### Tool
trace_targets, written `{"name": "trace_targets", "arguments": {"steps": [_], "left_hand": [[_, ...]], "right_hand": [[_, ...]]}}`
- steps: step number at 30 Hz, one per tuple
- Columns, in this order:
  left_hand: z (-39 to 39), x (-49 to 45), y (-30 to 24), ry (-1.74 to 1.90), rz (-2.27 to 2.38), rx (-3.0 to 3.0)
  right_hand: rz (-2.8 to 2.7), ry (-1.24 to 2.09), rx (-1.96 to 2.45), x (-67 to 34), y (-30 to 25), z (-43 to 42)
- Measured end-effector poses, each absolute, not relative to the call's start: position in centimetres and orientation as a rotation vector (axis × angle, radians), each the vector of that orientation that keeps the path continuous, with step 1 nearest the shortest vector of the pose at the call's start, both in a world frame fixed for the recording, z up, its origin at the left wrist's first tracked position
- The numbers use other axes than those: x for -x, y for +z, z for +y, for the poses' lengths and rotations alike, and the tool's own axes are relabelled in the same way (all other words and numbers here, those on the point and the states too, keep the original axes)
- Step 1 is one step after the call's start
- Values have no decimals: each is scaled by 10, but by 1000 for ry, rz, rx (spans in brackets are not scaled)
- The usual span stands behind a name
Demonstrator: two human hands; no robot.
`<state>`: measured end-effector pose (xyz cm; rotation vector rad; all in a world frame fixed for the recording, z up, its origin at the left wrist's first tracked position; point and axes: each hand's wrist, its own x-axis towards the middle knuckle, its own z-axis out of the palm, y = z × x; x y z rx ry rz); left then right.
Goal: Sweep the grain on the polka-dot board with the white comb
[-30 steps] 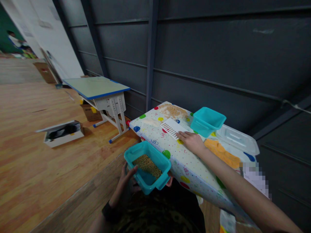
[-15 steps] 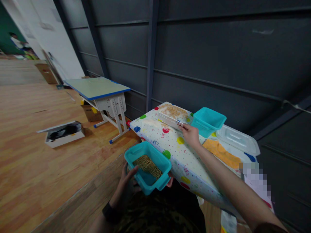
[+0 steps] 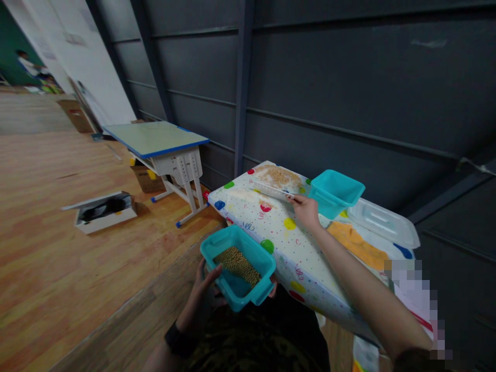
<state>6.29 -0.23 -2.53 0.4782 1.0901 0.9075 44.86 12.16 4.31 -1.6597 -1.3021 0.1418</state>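
Observation:
My left hand point(image 3: 203, 287) grips a teal plastic container point(image 3: 267, 258) at the table's near edge, with the thumb over its side wall. Soybeans point(image 3: 238, 263) cover part of its bottom. My right hand point(image 3: 306, 211) reaches over the table and is closed on the end of a flat white plastic strip with holes point(image 3: 273, 191); its exact kind is unclear. Beyond the strip lies a spread of beans mixed with pale grains point(image 3: 281, 176). A second teal container point(image 3: 331, 204) stands just right of my right hand; its bottom is hidden.
A polka-dot cloth covers the table point(image 3: 248, 209). On its right side lie a clear lid point(image 3: 383, 222) and an orange cloth point(image 3: 358, 247). A dark panelled wall point(image 3: 349, 77) runs behind. Leftward stand a school desk point(image 3: 155, 138) and an open white box point(image 3: 104, 214) on the floor.
The white strip is tilted a little differently, its holes less visible. My right hand has shifted slightly. The left hand keeps its hold on the container.

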Motion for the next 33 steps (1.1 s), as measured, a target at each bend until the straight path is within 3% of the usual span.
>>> {"name": "trace_targets", "arguments": {"steps": [15, 33], "left_hand": [[0, -61, -32, 896, 1113, -487], [1, -62, -44, 868, 1171, -503]], "right_hand": [[-1371, 151, 1649, -451, 43, 100], [-1644, -197, 1481, -433, 27, 39]]}}
